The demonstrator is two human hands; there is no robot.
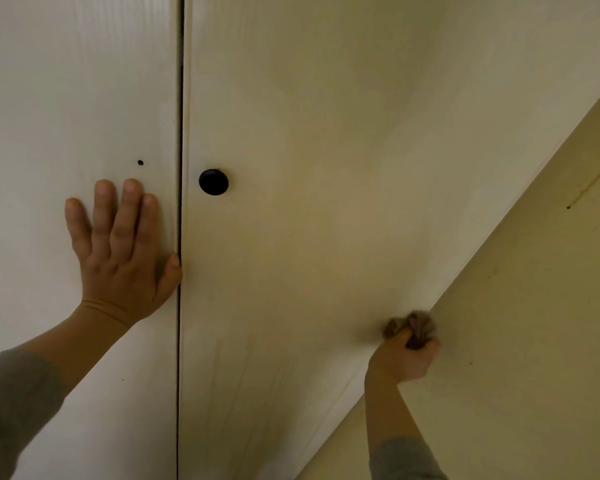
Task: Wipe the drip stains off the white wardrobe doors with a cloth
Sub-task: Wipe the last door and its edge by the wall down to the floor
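Right hand [404, 358] is fisted round the cloth [411, 325], fingers curled tight. The wad pokes out at 12 o'clock of the fist and presses on the right edge of the middle door [309, 168], where it meets the right panel [534, 341].

Cloth is small, brownish and bunched. I judge it soft and light: it should squash under pressure and follow the edge, and could creep out of the fist if my grip slackens. Best held as it is, wadded in the palm with fingers behind it to push. Damp or dry, cannot tell.

Left hand [125, 247] lies flat, fingers straight and nearly together, palm on the left door [49, 133]. Its thumb tip is at the gap [180, 323] between the doors. It holds nothing and is probably bracing the door. Hands are well apart, the left at 10 o'clock from the right.

Outward:
- Black knob [213, 181] sits at 1 o'clock from the left hand, on the middle door just beside the gap.
- Small hole [140, 162] is at 12 o'clock of the left fingertips.
- The doors look stiff and fairly smooth with light grain, so I judge they won't give under rubbing.
- Brown streak [589, 188] runs on the right panel at 1 o'clock from the cloth, well apart, with a dark dot [568, 207] at its lower end. The cloth has not reached it yet.
- Faint vertical marks [229, 393] show on the middle door at 8 o'clock from the cloth. Stain or grain, cannot tell.
- Grey sleeves [11, 393] cover both forearms low in view.
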